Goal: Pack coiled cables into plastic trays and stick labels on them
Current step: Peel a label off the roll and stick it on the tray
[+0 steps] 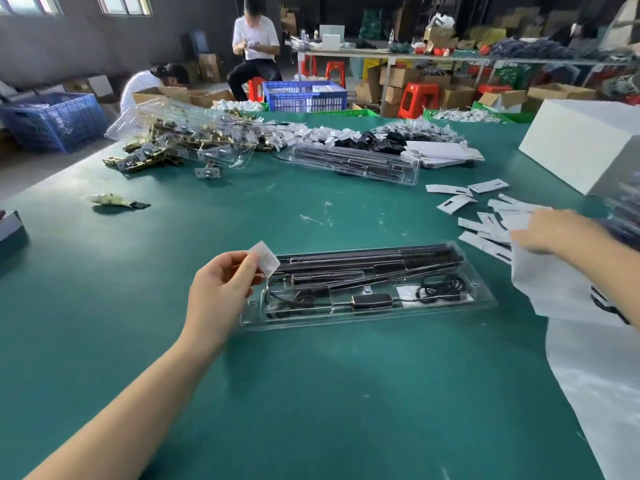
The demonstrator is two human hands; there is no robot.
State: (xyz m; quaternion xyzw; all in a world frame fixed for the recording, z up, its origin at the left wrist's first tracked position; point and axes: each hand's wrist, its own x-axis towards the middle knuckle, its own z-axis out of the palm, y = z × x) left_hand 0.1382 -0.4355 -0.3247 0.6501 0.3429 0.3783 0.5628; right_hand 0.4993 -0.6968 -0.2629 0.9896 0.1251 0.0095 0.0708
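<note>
Green matting covers the worktop (311, 393), and the left hand (221, 292) reaches out over it from the near edge, pinching a small white label (265, 258) between thumb and fingertips above the left end of a clear plastic tray (485, 299). No writing on the label can be read. This long, moulded tray lies near the middle of the worktop and holds straight black rods in its far channels, a coiled black cable (443, 287) in its right compartment, a small black box on a lead in the near channel, and more looped cable at the left end.

At the right edge, the right hand (550, 230) is blurred and rests on a scatter of white slotted cards (485, 223) and white sheet material; whether it grips anything I cannot tell.

Toward the far edge lies a second filled tray (353, 161), with a stack of empty clear trays (180, 133) tilted over brass-coloured metal fittings to its left. A white box (581, 140) stands at the far right corner.
</note>
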